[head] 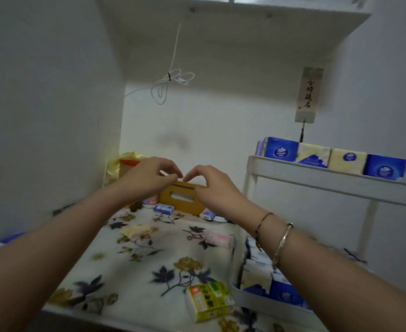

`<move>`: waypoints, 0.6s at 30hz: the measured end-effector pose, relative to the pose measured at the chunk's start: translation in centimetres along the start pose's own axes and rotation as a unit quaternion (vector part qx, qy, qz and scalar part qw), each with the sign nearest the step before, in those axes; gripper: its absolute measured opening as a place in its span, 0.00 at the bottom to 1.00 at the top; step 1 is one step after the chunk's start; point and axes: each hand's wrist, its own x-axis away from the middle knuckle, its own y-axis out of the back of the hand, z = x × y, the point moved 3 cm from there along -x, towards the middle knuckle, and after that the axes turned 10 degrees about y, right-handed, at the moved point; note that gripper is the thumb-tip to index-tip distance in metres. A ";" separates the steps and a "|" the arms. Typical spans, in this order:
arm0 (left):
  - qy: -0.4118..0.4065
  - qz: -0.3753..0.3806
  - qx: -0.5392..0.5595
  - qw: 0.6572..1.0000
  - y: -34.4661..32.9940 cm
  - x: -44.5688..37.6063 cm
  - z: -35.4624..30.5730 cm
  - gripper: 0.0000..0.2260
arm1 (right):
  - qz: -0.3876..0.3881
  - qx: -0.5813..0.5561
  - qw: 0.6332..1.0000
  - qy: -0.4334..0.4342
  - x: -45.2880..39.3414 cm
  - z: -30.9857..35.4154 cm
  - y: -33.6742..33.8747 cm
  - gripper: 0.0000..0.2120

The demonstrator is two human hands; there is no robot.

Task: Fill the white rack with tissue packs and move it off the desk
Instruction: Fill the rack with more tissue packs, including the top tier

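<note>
White rack [317, 173] of tissue packs [281, 149] beside empty hands [183, 178].

Four tissue packs [333, 156] on the white rack's [341, 180] top shelf: two blue, two yellow; one tan tissue box [181, 198]; one green-and-yellow pack [209, 300]; two hands

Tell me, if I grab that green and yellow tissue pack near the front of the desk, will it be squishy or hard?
Probably squishy: the green and yellow tissue pack looks like soft plastic wrap around tissues. Likely light for its size. It lies flat on the flowered cloth, so it shouldn't roll, though the wrap may be a bit slippery.
</note>
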 end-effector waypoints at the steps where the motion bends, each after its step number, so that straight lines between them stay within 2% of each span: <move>1: 0.016 -0.005 0.006 1.000 -0.7 -0.2 1.5 0.08 | 0.006 -0.002 1.000 -0.019 -0.6 -0.9 -1.6 0.16; 7: 0.171 -0.041 0.124 0.977 -8.4 -2.0 11.9 0.07 | 0.052 -0.006 0.992 -0.113 -2.2 -7.9 -11.6 0.14; 9: 0.212 -0.054 0.147 0.965 -11.1 -3.2 14.4 0.07 | 0.064 0.010 0.986 -0.152 -2.9 -10.8 -14.5 0.16; 13: 0.240 -0.055 0.168 0.955 -14.8 -5.7 16.7 0.09 | 0.056 0.055 0.966 -0.246 -4.7 -15.9 -18.1 0.19; 18: 0.246 -0.039 0.200 0.948 -16.1 -7.8 19.0 0.11 | 0.020 0.121 0.949 -0.290 -8.3 -20.7 -20.0 0.17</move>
